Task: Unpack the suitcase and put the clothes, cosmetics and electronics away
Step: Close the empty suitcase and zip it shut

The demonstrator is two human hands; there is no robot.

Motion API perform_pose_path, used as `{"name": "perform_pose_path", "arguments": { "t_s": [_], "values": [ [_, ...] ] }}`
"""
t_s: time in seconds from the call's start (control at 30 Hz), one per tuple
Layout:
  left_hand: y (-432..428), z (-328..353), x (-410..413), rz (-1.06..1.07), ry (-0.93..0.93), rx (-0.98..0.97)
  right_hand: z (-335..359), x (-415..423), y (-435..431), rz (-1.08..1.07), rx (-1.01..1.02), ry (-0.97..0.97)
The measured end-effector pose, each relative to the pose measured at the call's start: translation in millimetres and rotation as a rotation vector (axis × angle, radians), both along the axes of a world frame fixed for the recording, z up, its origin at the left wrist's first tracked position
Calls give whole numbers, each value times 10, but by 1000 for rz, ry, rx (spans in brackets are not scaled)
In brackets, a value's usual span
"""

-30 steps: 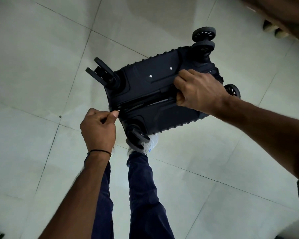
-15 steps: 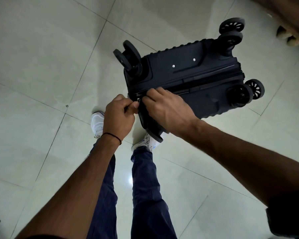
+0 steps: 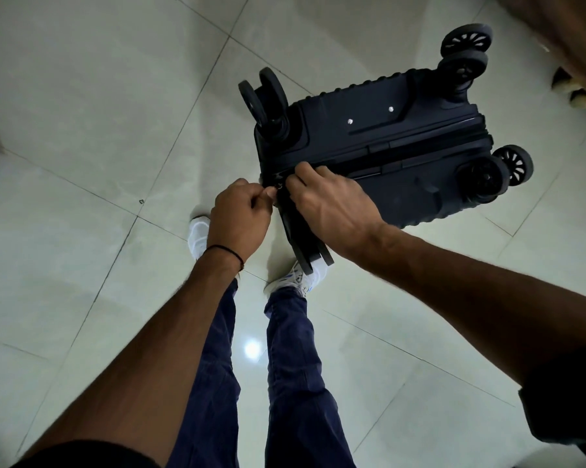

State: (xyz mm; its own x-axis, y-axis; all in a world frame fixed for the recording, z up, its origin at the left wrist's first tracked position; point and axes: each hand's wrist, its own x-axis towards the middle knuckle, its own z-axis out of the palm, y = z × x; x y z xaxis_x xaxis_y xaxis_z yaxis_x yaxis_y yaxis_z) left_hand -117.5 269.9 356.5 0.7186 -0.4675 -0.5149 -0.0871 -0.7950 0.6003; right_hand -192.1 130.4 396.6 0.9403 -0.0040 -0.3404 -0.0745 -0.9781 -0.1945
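Two hands, both at the near-left corner of the suitcase.

1. Your left hand (image 3: 239, 211): fingers folded, thumb and forefinger pinching the zipper pull (image 3: 278, 188).
2. Your right hand (image 3: 328, 204): just right of the pull and nearly touching the left hand. Its fingers are curled onto the zip seam, gripping the shell corner above the near wheel (image 3: 305, 244).
3. Dark hard-shell suitcase (image 3: 403, 130): just beyond your shoes, over the tiled floor (image 3: 82, 96), with the wheeled base turned up toward you.
4. Zip seam: its long axis runs from the pinch away to the right, toward the right-hand wheel (image 3: 497, 170).

Judgement: if the pull travels along the base, it goes rightward. Your left hand holds it, while your right hand lies across that path and would likely need to brace farther along.
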Motion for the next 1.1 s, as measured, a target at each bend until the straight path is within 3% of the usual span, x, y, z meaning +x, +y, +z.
{"name": "perform_pose_path", "arguments": {
  "t_s": [0.13, 0.27, 0.73, 0.87, 1.0, 1.1],
  "values": [
    [64, 21, -11, 57, 193, -220, -119, 48, -71, -101, 84, -90],
    [49, 68, -16, 74, 264, -266, -107, 79, -189, -164, 141, -138],
    [50, 85, -103, 181, 371, -312, -11, 399, -719, 389, 52, -71],
    [74, 94, -155, 127, 351, -309, -10, 394, -875, 454, 131, -41],
    [53, 76, -174, 101, 315, -297, -6, 253, -879, 525, 79, -160],
    [12, 62, -105, 106, 262, -279, -61, -29, -773, 460, 65, -215]
  ]
}}
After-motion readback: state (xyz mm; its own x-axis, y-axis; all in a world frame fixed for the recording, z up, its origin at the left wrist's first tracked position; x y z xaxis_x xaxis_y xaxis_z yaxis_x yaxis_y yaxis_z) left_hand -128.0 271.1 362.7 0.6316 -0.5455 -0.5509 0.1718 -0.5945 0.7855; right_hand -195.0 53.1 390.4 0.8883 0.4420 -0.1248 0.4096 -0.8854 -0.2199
